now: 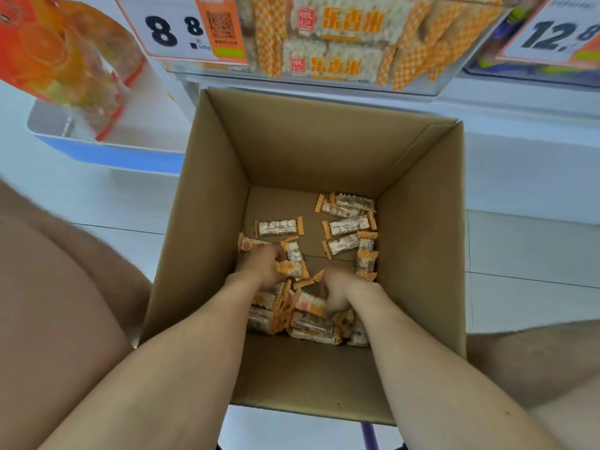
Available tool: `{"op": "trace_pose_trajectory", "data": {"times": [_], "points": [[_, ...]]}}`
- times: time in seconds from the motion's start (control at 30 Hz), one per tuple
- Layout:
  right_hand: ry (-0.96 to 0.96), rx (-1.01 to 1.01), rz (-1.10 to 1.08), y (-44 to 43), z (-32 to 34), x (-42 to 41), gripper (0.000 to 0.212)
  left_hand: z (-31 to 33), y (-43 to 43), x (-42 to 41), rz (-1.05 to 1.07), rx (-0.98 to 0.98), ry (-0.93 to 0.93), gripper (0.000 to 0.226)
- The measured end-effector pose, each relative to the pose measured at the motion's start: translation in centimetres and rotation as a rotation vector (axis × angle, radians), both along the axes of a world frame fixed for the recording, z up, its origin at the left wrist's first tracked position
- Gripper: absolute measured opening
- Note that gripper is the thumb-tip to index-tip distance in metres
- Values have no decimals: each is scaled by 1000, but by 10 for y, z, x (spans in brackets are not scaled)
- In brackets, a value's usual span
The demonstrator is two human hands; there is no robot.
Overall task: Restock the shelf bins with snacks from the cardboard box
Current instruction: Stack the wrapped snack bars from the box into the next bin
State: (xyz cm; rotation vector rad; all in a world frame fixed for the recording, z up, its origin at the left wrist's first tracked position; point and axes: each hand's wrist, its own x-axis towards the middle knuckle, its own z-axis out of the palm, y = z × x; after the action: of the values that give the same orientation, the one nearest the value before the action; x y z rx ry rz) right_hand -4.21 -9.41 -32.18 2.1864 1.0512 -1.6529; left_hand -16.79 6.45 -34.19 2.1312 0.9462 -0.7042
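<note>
Tiled floor (pixel 97 203), cardboard box (pixel 308 151): L hand (pixel 263 266), R hand (pixel 339 292) fingers buried in snack bars (pixel 349 225), grip unclear

The cardboard box (pixel 418 222) was plain brown. The snacks (pixel 349 225) were white with orange-and-white checked ends; the price tag (pixel 168 30) bore black digits

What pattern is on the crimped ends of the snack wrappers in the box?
Orange-and-white checks on the snack wrappers; head view shows it best.
</note>
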Motion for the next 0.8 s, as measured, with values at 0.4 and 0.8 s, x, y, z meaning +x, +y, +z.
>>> {"op": "trace_pose_trajectory", "data": {"times": [0.4,0.8], "points": [[110,480,-683,5,63,33,41,102,13,31,130,-191,-342,97],[103,652,-469,10,210,56,39,252,27,59,-91,-203,-490,21]]}}
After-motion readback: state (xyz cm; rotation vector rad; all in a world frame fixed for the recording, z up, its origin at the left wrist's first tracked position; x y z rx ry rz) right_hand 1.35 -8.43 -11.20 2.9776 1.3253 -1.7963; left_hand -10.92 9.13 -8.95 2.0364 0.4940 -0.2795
